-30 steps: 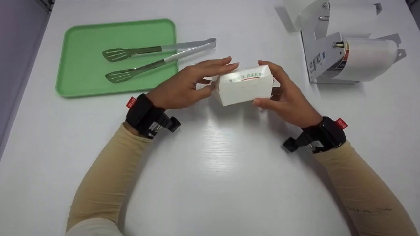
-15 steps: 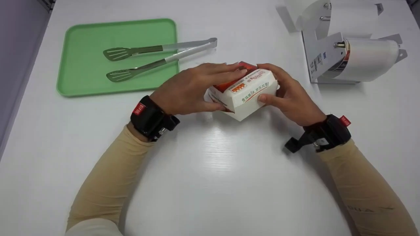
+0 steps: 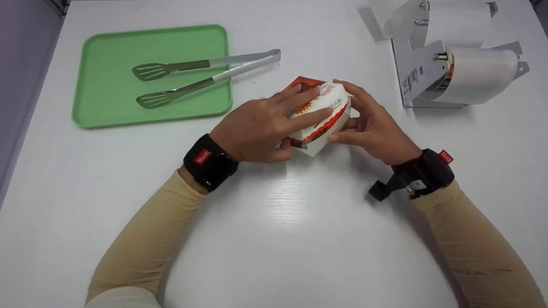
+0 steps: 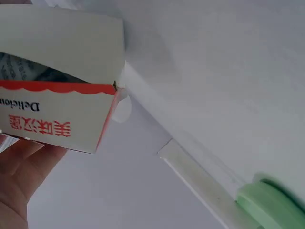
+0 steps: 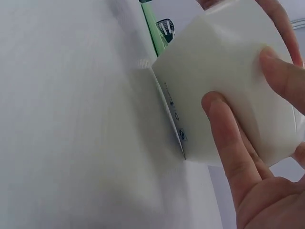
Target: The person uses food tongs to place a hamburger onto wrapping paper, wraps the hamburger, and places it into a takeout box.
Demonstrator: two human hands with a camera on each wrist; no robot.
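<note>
A white cardboard burger box (image 3: 327,95) with red print is tilted between my hands. Across its lid lie the extended, spread fingers of my left hand (image 3: 265,128), the thumb beside the near left corner. My right hand (image 3: 370,128) grips the box at its right side, thumb in front and fingers behind. In the left wrist view, the box's lid (image 4: 57,114) has a wavy red edge, and a gap beside it shows printed wrapping (image 4: 19,68) inside. The right wrist view shows the white underside (image 5: 214,71) of the box, one edge right at the tabletop.
A green tray (image 3: 96,98) lies at the back left. Slotted metal tongs (image 3: 201,83) rest on it, their handles reaching past its right rim. At the back right stands a metal rack (image 3: 421,85) with rolled printed sheets (image 3: 479,77). The table (image 3: 274,239) is white.
The box has turned and tilted, bringing its printed red lid into view. The left hand has shifted from the box's left side onto the lid, and the lid's red edge now bows outward.
</note>
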